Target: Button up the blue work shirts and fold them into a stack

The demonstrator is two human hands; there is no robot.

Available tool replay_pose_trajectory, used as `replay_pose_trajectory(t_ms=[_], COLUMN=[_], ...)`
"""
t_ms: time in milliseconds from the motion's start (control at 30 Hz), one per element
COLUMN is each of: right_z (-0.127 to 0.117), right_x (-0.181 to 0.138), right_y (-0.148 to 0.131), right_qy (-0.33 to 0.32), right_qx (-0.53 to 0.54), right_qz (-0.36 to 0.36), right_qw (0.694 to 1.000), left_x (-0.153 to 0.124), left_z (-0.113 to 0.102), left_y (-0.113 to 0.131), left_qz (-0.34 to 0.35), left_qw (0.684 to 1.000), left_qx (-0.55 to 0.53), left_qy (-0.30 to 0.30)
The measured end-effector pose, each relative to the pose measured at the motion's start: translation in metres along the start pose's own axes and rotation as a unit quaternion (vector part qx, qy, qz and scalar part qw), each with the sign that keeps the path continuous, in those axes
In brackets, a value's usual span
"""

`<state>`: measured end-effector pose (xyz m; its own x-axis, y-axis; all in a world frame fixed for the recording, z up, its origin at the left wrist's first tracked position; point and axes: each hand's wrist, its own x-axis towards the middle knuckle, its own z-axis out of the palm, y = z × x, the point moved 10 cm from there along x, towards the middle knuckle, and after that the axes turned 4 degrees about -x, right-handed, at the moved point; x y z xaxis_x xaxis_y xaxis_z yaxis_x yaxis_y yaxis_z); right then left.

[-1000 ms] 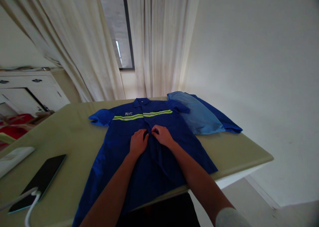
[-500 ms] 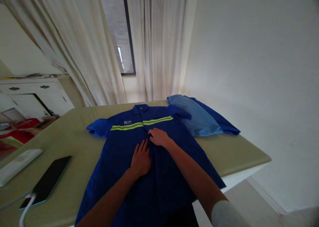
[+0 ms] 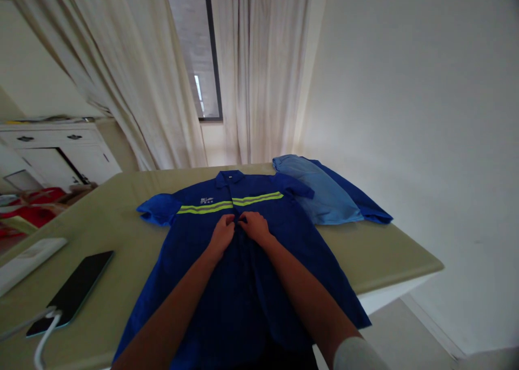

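Observation:
A dark blue short-sleeved work shirt (image 3: 194, 240) lies spread face up, its collar at the far end and a yellow-green and grey reflective band across the chest. My left hand (image 3: 224, 232) pinches the front placket just below the band. Close against it, my right hand (image 3: 254, 226) has its fingers closed on the placket's other side. The fingertips of both hands almost meet; any button between them is too small to make out. Lower down, the shirt front hangs loosely parted toward the near edge.
The shirt lies on a table with a beige cover (image 3: 405, 256). Behind it on the right is a light blue garment (image 3: 320, 191) with dark blue sleeves. A phone (image 3: 73, 291) with a white cable and a white power strip (image 3: 30, 262) lie at the left. A wall rises at right.
My left hand has moved up from lying flat on the shirt to the placket, and its fingers have closed there beside my right hand. My right hand has stayed nearly in place.

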<state>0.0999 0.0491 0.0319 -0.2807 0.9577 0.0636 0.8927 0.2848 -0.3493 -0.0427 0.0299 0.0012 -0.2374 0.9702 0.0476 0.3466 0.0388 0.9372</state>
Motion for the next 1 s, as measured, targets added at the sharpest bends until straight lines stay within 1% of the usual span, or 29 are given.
replay_pose_trajectory(t_ms=[67,167,267,367,467,600,733,900,1000], right_z=[0.000,0.001,0.002,0.002,0.003,0.005,0.001,-0.004,-0.006], right_x=[0.002,0.002,0.003,0.003,0.003,0.004,0.003,0.000,0.000], right_y=[0.000,-0.002,-0.003,-0.002,-0.002,-0.002,-0.002,-0.009,-0.013], right_qy=[0.002,0.008,0.011,0.010,0.003,0.002,0.024,0.047,0.051], right_qx=[-0.018,-0.043,-0.048,-0.051,-0.044,-0.050,-0.061,-0.065,-0.072], right_qz=[-0.002,-0.016,-0.025,-0.019,-0.016,-0.017,-0.015,-0.036,-0.046], right_qw=[1.000,0.999,0.998,0.998,0.999,0.999,0.998,0.996,0.995], left_x=[0.016,0.026,0.023,0.019,0.017,0.019,0.021,0.025,0.031], left_z=[0.007,0.014,0.015,0.010,0.006,0.007,0.007,0.007,0.007], left_y=[0.000,-0.001,0.000,0.006,0.005,-0.001,-0.005,-0.007,-0.009], left_qz=[-0.016,-0.010,0.009,0.040,0.035,0.016,0.002,-0.015,-0.024], left_qw=[0.999,0.998,0.996,0.996,0.997,0.997,0.997,0.998,0.998], left_qx=[-0.031,-0.051,-0.070,-0.064,-0.046,-0.049,-0.051,-0.056,-0.058], left_qy=[0.018,0.041,0.045,0.049,0.057,0.053,0.050,0.030,0.020])
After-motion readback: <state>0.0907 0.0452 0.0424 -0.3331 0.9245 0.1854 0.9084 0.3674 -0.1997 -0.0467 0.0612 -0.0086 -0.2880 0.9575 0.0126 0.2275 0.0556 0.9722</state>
